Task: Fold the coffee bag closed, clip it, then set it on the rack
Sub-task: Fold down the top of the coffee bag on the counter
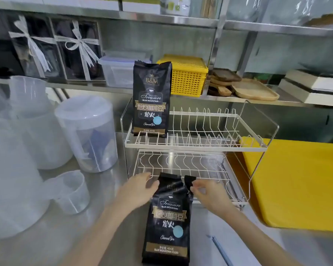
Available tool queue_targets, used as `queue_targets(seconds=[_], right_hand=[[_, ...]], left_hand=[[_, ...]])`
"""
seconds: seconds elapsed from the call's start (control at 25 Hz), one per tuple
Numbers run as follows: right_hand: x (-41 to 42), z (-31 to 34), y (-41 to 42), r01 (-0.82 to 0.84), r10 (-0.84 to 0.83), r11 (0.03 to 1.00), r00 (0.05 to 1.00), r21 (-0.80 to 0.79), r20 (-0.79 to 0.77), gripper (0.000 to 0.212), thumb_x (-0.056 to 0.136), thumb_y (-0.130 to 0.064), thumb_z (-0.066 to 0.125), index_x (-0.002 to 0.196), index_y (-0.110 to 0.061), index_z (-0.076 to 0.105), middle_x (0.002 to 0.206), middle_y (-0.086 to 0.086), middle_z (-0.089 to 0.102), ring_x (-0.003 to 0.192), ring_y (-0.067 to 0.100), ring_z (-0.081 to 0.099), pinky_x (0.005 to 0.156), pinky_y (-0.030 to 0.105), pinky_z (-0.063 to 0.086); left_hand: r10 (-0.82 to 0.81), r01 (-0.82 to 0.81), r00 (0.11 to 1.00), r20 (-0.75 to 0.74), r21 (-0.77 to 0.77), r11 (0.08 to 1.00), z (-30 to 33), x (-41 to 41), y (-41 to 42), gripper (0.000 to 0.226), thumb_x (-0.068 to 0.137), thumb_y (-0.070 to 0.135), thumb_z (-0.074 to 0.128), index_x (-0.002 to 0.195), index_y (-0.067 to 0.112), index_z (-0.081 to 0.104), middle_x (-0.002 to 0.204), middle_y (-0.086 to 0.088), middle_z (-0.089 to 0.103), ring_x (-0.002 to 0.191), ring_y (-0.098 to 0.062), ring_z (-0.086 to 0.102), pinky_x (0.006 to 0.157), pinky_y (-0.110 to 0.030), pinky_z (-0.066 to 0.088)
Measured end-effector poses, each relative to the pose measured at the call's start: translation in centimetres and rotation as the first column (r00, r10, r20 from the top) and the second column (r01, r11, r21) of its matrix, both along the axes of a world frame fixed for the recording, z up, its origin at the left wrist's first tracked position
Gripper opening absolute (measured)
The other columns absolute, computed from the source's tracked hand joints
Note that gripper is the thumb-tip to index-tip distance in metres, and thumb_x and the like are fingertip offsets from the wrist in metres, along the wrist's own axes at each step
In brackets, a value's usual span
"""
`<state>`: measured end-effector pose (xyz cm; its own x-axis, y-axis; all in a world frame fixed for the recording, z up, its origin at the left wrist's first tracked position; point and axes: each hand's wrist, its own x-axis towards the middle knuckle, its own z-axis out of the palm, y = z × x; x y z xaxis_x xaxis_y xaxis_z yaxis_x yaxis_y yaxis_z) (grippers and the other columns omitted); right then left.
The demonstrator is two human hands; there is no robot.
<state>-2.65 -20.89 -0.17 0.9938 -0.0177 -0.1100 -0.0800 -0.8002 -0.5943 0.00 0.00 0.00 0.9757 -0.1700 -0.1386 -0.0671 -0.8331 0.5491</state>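
Both hands work the top of the coffee bag (168,217) standing on the surface (85,237): left hand (140,189) loosely curled against its side, right hand (210,194) pinching a black clip (189,182) at its corner.

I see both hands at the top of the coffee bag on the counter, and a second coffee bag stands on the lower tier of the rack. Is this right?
Not quite. The head view shows the second coffee bag standing on the upper tier of the rack, not the lower. Both hands, left and right, are indeed at the counter bag's top.

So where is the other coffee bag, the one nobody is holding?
The second coffee bag stands upright on the left end of the rack's top tier, before the yellow basket.
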Motion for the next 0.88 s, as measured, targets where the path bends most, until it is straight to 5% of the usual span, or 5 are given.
queue_targets(seconds=[0.16,0.32,0.52,0.68,0.88], right_hand=[[0.4,-3.0,0.2,0.034,-0.035,0.999,0.995,-0.006,-0.096,0.031,0.086,-0.028,0.051,0.112,-0.013,0.06,0.119,0.007,0.065,0.109,0.024,0.059,0.093,0.036,0.049],[0.5,-4.8,0.3,0.067,-0.065,0.998,0.988,0.011,-0.137,0.028,0.085,-0.025,0.051,0.106,-0.009,0.062,0.113,0.013,0.068,0.104,0.031,0.061,0.09,0.039,0.05],[0.1,-5.2,0.8,0.156,-0.139,0.974,0.984,0.162,-0.11,0.031,0.084,-0.017,0.054,0.114,-0.008,0.058,0.112,0.011,0.068,0.103,0.023,0.062,0.087,0.025,0.044],[-1.5,-5.1,1.5,0.189,-0.177,0.942,0.982,0.278,-0.068,0.016,0.082,-0.018,0.058,0.096,-0.012,0.063,0.098,0.011,0.071,0.086,0.018,0.061,0.063,0.018,0.043],[-5.0,-4.8,2.5,0.197,-0.241,0.903,0.968,0.382,0.069,0.011,0.08,-0.018,0.062,0.071,-0.02,0.056,0.072,0.0,0.064,0.066,0.004,0.057,0.055,0.011,0.041]], left_hand=[[-0.004,0.011,0.993,-0.121,0.062,0.998,-2.5,-0.3,-0.4,0.049,0.089,0.041,0.039,0.127,0.01,0.042,0.13,-0.009,0.056,0.116,-0.024,0.054,0.097,-0.036,0.045],[-0.009,0.001,0.99,-0.142,-0.054,0.999,-3.7,-0.9,-0.8,0.035,0.091,0.032,0.041,0.116,0.01,0.052,0.121,-0.009,0.062,0.107,-0.022,0.059,0.088,-0.03,0.045],[0.078,-0.095,0.992,-0.099,-0.185,0.978,-4.0,-1.8,-1.2,0.036,0.091,0.026,0.042,0.124,0.011,0.047,0.125,-0.007,0.06,0.113,-0.021,0.055,0.093,-0.027,0.039],[0.155,-0.161,0.987,-0.042,-0.268,0.95,-4.5,-3.4,-0.7,0.034,0.09,0.029,0.045,0.118,0.011,0.052,0.116,-0.006,0.063,0.103,-0.018,0.058,0.091,-0.032,0.044],[0.241,-0.215,0.971,-0.004,-0.464,0.859,-4.4,-6.9,0.0,0.017,0.085,0.033,0.052,0.094,0.02,0.058,0.086,0.009,0.061,0.081,0.0,0.057,0.067,-0.004,0.041]])
